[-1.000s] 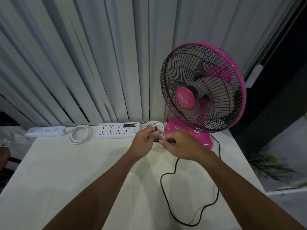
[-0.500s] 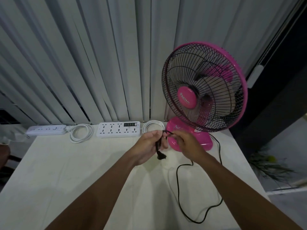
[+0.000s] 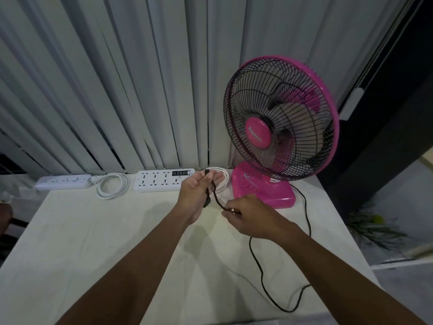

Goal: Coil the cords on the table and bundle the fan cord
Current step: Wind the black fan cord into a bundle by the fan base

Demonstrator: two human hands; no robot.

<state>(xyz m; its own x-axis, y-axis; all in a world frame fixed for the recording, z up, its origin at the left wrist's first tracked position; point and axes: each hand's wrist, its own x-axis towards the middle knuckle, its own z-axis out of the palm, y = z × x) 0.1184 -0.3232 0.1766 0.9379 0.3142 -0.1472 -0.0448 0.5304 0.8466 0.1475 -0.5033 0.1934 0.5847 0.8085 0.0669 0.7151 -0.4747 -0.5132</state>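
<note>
A pink table fan [image 3: 281, 127] stands at the back right of the table. Its black cord [image 3: 260, 273] runs from behind the base, loops over the table's right side and rises to my hands. My left hand [image 3: 199, 195] is raised in front of the fan base with folded cord and the plug end lying across its palm, fingers loosely curled. My right hand [image 3: 248, 215], lower and to the right, pinches the same cord. A coiled white cord [image 3: 112, 185] lies between two white power strips; another white coil [image 3: 222, 178] sits behind my left hand, partly hidden.
A small white power strip [image 3: 63, 181] and a larger one with a display [image 3: 164, 180] line the back edge of the pale table [image 3: 82, 242]. Vertical blinds [image 3: 117, 78] hang behind. A plant [image 3: 372, 228] sits on the floor beyond the table's right edge.
My right hand has pulled down and to the right along the cord, away from my left hand. My left hand has opened up with the folded cord across it. The table loop has shortened.
</note>
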